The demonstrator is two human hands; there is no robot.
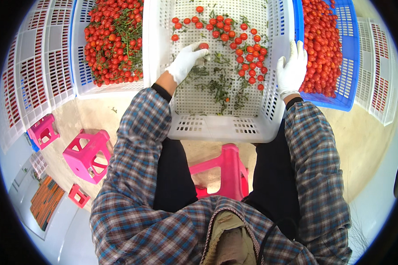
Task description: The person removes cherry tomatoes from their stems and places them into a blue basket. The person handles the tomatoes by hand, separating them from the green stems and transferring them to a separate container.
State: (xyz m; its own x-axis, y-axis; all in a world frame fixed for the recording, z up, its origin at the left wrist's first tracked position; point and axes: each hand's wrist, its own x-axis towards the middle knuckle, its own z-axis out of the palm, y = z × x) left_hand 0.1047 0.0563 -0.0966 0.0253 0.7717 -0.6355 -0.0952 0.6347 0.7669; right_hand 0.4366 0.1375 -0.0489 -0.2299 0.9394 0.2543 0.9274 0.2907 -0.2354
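Note:
A white plastic crate (215,127) stands before me, with red cherry tomatoes (224,37) spread over its perforated floor and green stem scraps (219,87) nearer to me. Over its left part, my left hand (187,61), in a white glove, holds one cherry tomato (203,46) at the thumb and fingertips. My right hand (292,68), also gloved in white, lies on the crate's right rim with its fingers pointing away from me and no tomato visible in it.
On the left, a crate (111,92) holds tomatoes with green stems. A blue crate (348,66) full of tomatoes stands at the right. More white crates (36,66) are at both outer sides. Pink plastic stools (86,155) stand on the floor at left, and another (230,172) is between my legs.

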